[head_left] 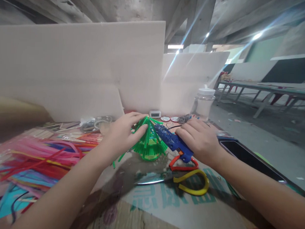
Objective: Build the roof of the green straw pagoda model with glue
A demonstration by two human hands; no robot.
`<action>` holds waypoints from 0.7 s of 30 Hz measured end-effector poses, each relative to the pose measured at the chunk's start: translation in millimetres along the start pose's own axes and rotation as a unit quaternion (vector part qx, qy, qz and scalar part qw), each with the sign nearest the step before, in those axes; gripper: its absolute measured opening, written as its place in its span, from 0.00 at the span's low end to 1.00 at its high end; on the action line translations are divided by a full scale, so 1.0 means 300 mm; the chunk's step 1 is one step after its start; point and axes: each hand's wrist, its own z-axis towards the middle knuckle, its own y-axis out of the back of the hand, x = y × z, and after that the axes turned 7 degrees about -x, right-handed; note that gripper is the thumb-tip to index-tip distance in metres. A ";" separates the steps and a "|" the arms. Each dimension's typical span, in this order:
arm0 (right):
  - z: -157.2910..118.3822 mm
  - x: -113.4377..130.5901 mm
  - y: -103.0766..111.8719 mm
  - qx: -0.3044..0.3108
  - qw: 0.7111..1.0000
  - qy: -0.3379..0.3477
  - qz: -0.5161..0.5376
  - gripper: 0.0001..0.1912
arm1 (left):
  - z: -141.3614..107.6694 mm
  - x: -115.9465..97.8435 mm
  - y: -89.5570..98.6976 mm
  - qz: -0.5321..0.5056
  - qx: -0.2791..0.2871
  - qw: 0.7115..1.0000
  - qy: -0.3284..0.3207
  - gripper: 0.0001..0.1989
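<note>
My left hand grips the left side of a green cone made of pipe cleaners, which stands on the cardboard-covered table. A blue glue gun is in my right hand, its nozzle touching the top of the cone. A thin black cord runs back from the gun.
Scissors with yellow and red handles lie in front of the cone. A heap of coloured pipe cleaners fills the left. A phone lies at right, a clear jar behind. White boards wall off the back.
</note>
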 end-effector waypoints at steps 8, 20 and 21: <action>-0.005 -0.006 -0.010 -0.003 1.000 0.010 -0.028 0.17 | 0.003 -0.001 0.001 0.002 -0.003 1.000 0.003 0.16; -0.013 -0.020 -0.020 -0.010 0.995 -0.030 0.093 0.10 | 0.003 0.000 -0.001 0.004 -0.004 1.000 0.003 0.16; -0.014 -0.021 -0.023 -0.012 0.995 -0.032 0.098 0.09 | 0.003 0.001 -0.002 0.004 -0.004 1.000 0.002 0.16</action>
